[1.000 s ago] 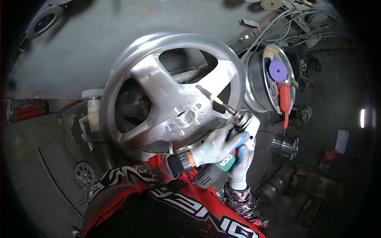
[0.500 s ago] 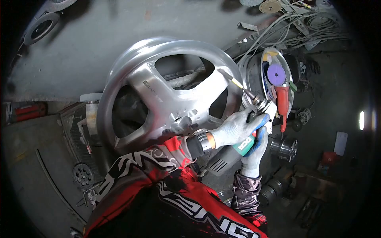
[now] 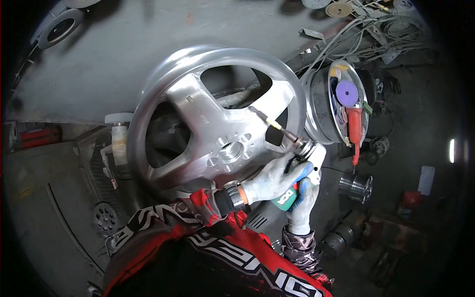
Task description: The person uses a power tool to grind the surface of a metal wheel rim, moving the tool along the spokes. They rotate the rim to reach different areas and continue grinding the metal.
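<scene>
A large silver wheel rim (image 3: 220, 116) with broad spokes is in the middle of the view. My left hand (image 3: 272, 182), in a white and blue glove, is closed round the head end of a green and grey power tool (image 3: 283, 199). Beside it my right hand (image 3: 303, 204), gloved alike, wraps round the tool's other side. The tool's shaft points up and left, and its dark tip (image 3: 253, 110) lies over a spoke near the hub. Whether the tip touches the metal I cannot tell.
At the right, another rim (image 3: 316, 106) holds a purple disc (image 3: 347, 93) and a red tool (image 3: 354, 126). Cables lie at the top right. Smaller metal wheels (image 3: 355, 187) stand at the lower right. A wrapped post (image 3: 119, 143) is left of the large rim.
Both hands and the tool have moved down and left. The tip has shifted from the outer part of the right spoke toward the hub. The view has shifted slightly.
</scene>
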Demonstrator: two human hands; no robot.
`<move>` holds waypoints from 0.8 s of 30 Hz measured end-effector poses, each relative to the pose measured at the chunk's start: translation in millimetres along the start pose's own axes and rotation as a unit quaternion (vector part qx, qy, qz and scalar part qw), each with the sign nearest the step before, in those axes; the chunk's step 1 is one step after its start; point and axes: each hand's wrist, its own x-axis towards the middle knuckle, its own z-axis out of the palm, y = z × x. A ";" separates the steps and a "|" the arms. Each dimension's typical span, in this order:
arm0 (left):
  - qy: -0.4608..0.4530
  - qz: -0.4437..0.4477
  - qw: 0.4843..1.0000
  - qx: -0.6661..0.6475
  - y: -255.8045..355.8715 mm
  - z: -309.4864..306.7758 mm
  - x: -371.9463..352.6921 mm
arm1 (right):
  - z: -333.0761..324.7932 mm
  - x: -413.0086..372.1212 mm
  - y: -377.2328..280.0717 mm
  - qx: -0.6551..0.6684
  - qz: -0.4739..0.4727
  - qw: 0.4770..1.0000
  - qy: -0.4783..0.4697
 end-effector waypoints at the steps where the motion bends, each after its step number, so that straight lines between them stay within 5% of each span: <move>1: -0.001 0.003 1.000 0.002 1.2 0.0 -5.0 | 2.0 -2.8 1.6 0.003 -0.003 1.000 0.002; 4: 0.017 0.006 1.000 0.007 11.8 -14.1 2.0 | 3.8 -11.2 -3.1 0.030 -0.004 0.999 -0.010; 6: -0.068 -0.215 0.931 -0.288 29.0 -30.3 24.7 | -0.1 -21.5 -9.6 0.087 -0.026 0.995 -0.032; 7: -0.017 -0.175 0.921 -0.347 38.8 -35.2 36.6 | -7.2 -26.4 -16.2 0.108 -0.021 0.993 -0.040; 10: -0.111 -0.095 0.959 -0.241 51.7 -47.4 60.5 | -23.9 -34.5 -11.6 0.131 -0.111 0.985 -0.014; 12: -0.076 -0.053 0.970 -0.224 52.8 -41.8 61.1 | -47.7 -28.3 -2.9 0.154 -0.081 0.985 -0.013; 14: -0.055 -0.057 0.942 -0.327 54.0 -41.6 56.9 | -63.2 -19.4 -6.0 -0.083 -0.134 0.987 -0.036; 15: -0.058 -0.081 0.916 -0.388 55.5 -45.1 50.1 | -47.6 -25.7 -24.9 -0.090 -0.053 0.994 -0.030; 16: -0.155 -0.131 0.914 -0.352 48.7 -54.8 41.9 | -67.1 -21.3 -6.9 -0.224 -0.111 0.968 0.010; 18: -0.145 -0.018 0.910 -0.387 31.8 -39.7 24.9 | -16.1 -27.2 -54.3 -0.287 -0.131 0.946 -0.072; 19: -0.201 -0.062 0.894 -0.395 34.9 -55.9 21.2 | -11.9 -31.2 -57.0 -0.291 -0.104 0.948 -0.073; 20: -0.148 -0.102 0.897 -0.405 43.6 -66.9 14.8 | -10.8 -30.3 -52.0 -0.240 -0.099 0.961 -0.099; 22: -0.246 -0.165 0.865 -0.405 46.0 -90.3 6.6 | -8.6 -30.8 -34.7 -0.162 -0.107 0.969 -0.150; 24: -0.272 -0.108 0.896 -0.333 31.8 -80.6 -2.2 | -5.6 -22.6 -28.3 -0.088 -0.067 0.973 -0.202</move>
